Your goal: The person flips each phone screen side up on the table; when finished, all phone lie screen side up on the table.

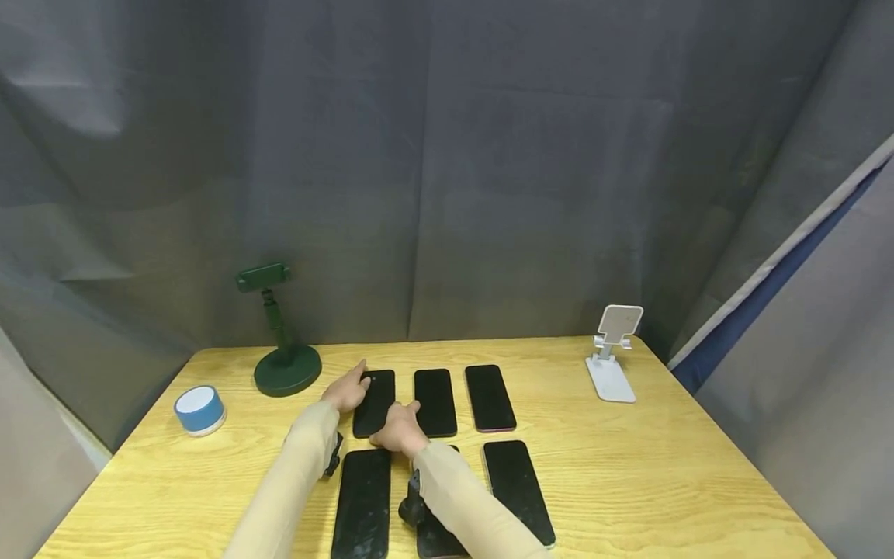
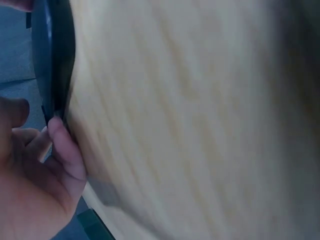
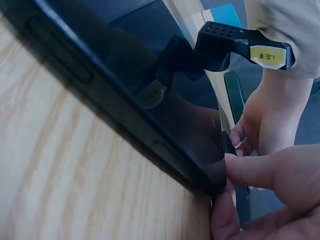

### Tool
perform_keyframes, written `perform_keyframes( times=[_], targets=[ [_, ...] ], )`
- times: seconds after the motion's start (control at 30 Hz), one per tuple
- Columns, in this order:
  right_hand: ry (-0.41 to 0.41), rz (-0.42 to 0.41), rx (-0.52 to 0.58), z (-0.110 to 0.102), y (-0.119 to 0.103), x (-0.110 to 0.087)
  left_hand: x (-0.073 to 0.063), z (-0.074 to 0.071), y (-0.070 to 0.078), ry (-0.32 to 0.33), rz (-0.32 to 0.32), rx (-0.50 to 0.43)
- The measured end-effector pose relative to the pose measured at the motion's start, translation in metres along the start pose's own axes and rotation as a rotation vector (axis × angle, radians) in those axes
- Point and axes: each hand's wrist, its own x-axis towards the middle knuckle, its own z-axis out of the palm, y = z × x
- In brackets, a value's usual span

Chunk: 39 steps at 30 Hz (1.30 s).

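Observation:
A black phone [image 1: 375, 405] lies at the left end of the far row on the wooden table, with both hands at it. At its far left corner is the left hand [image 1: 348, 390]. In the left wrist view, curled fingers [image 2: 65, 150] of this hand meet the end of the phone [image 2: 56, 55]. The right hand [image 1: 400, 428] is at the near right corner, its thumb [image 3: 250, 170] and a finger pinching the phone's edge beyond the near phone. Directly nearer lies another black phone [image 1: 362, 505], its glossy screen large in the right wrist view.
Right of the hands lie two phones, one [image 1: 435, 402] beside the other [image 1: 490, 397]. The right forearm overlaps a near phone [image 1: 436, 537]; another [image 1: 519, 491] lies to its right. A green stand [image 1: 288, 371], a blue-white roll [image 1: 199, 410] and a white stand [image 1: 611, 379] flank them.

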Motion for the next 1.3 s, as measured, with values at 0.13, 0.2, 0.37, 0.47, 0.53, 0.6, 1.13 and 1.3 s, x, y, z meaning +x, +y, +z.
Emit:
perform_keyframes(
  times=[0.13, 0.2, 0.37, 0.47, 0.53, 0.6, 1.13, 1.3],
  targets=[
    [0.009, 0.014, 0.052, 0.0, -0.003, -0.001, 0.001, 0.003, -0.003, 0.042, -0.005, -0.034],
    [0.011, 0.021, 0.07, 0.0, -0.004, -0.002, 0.001, 0.004, -0.002, 0.049, -0.004, -0.063],
    [0.01, 0.032, 0.119, 0.001, -0.005, -0.002, -0.003, 0.003, 0.003, 0.059, -0.019, -0.131],
    [0.019, 0.031, 0.125, 0.002, -0.006, -0.002, -0.006, 0.0, 0.005, 0.077, -0.034, -0.148],
    [0.031, 0.022, 0.112, 0.003, -0.007, -0.001, -0.008, -0.002, 0.006, 0.088, -0.035, -0.145],
    [0.033, 0.024, 0.114, 0.004, -0.007, -0.001, -0.01, -0.004, 0.006, 0.095, -0.031, -0.138],
    [0.041, 0.057, 0.14, 0.002, -0.003, -0.003, -0.01, -0.004, 0.012, 0.133, -0.01, -0.267],
    [0.033, 0.058, 0.153, 0.004, -0.005, -0.004, -0.012, -0.006, 0.009, 0.187, 0.005, -0.269]
  ],
)
